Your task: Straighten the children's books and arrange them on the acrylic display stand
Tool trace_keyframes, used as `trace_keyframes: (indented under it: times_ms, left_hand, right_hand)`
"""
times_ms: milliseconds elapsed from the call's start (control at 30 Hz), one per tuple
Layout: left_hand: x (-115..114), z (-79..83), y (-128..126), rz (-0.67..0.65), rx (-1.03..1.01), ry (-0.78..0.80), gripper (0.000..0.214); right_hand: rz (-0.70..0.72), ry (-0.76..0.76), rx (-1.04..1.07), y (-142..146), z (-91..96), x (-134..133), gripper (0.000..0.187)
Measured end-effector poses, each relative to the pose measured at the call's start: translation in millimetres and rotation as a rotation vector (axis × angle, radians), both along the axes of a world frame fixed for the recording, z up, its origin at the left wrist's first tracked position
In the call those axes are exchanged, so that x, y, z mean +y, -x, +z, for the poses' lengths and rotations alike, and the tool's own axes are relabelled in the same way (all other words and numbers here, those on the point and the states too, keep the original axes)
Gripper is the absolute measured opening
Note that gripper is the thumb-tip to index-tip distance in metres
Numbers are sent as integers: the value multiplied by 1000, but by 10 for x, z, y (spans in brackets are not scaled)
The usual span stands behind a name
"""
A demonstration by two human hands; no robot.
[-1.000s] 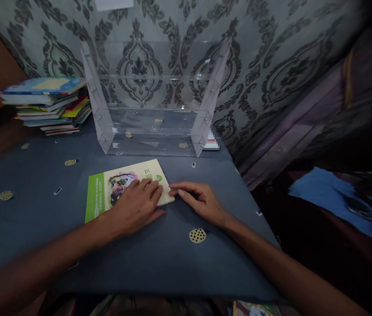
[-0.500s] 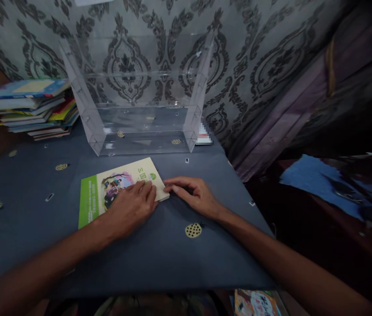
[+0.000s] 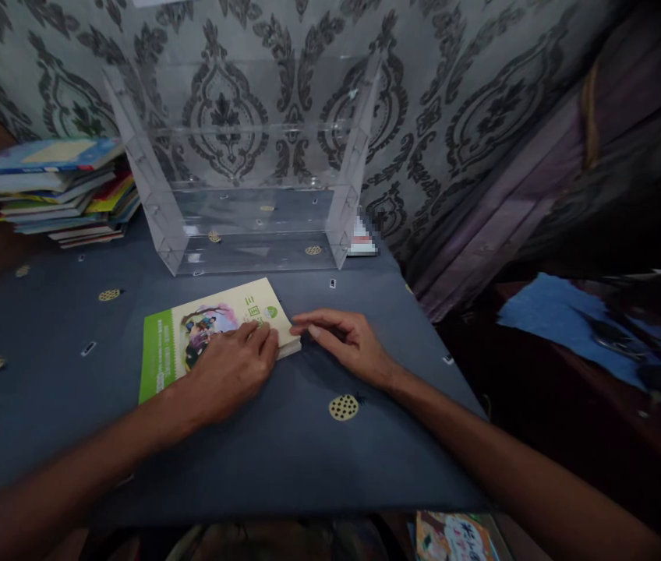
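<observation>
A paperback book (image 3: 160, 354) with a cream and green cover and a colourful picture lies at an angle on the table. My left hand (image 3: 237, 362) is over its near edge, fingers bent and pressed together on the cover; the thumb is hidden. At the book's right corner is my right hand (image 3: 348, 343), palm inward, with the fingers stretched out and the thumb apart from them. Its fingertips are at the corner, and whether they touch it I cannot tell. Behind the book stands a clear plastic rack (image 3: 254, 261) with side panels and shelves.
On the left, a stack of books (image 3: 55, 183) rises near the wall. Blue patterned cloth covers the table (image 3: 284, 460). A purple curtain (image 3: 500, 226) hangs at the right, with blue fabric (image 3: 564, 319) below it. Another colourful book (image 3: 453, 538) shows beneath the front edge.
The page edges at the book's right corner show a little more than before. My right hand has shifted very slightly upward; my left hand stays on the cover.
</observation>
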State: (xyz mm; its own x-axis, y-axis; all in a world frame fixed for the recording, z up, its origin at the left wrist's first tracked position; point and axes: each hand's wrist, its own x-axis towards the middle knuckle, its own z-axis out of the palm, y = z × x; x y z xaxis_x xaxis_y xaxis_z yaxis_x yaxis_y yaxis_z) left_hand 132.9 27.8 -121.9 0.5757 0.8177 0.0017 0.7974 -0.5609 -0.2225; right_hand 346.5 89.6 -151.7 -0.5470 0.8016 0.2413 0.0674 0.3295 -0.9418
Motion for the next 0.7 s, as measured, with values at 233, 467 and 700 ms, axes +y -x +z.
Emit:
trace_keyframes:
  times_ms: [233, 467, 700]
  left_hand:
    - [-6, 2, 3, 0, -18, 10, 25]
    - [22, 77, 4, 17, -92, 106, 28]
    - [282, 265, 542, 278, -154, 130, 29]
  right_hand:
    - [-4, -38, -12, 7, -6, -5, 25]
    - [81, -518, -201, -9, -39, 1, 18]
    - [144, -780, -322, 0, -77, -5, 19]
